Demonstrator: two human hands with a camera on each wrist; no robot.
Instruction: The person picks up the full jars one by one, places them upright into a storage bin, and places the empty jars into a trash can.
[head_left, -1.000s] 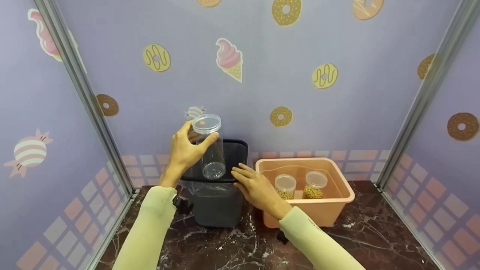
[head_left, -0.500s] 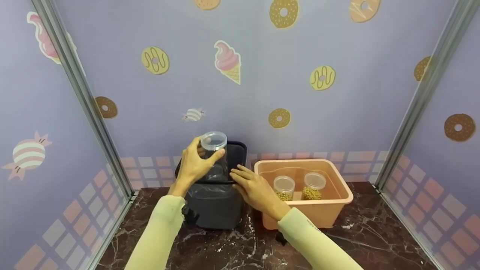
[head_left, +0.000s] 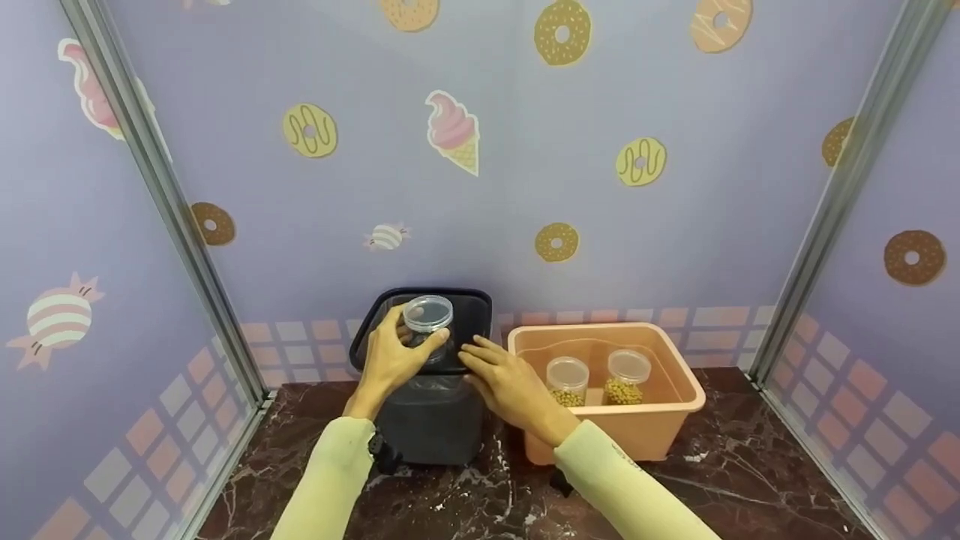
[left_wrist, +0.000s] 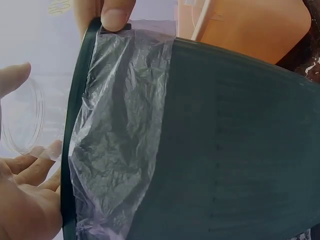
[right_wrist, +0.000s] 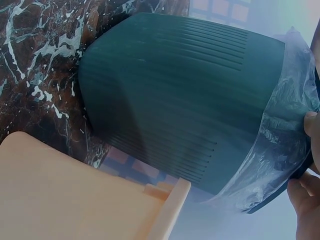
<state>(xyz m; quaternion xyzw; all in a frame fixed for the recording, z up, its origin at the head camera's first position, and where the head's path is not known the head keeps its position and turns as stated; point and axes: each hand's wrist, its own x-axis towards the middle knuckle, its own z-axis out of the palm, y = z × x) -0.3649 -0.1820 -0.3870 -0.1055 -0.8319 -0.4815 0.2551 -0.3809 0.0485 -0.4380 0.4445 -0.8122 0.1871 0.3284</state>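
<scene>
Right now the left hand (head_left: 394,352) is gripping an empty clear jar (head_left: 427,319), fingers curled round it, inside the mouth of the dark bin (head_left: 435,420). The right hand (head_left: 504,379) is resting straight-fingered on the bin's rim. Catching the loose plastic liner (left_wrist: 120,140) could, I judge, be dragging it off.

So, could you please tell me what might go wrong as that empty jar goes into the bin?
1. The left hand grips the clear lidded jar only near its top, so the smooth plastic might slip.
2. The right hand merely rests on the rim of the dark bin; a knock could tip or shift it.
3. The thin liner bag is draped loosely over the rim and may pull inside.
</scene>
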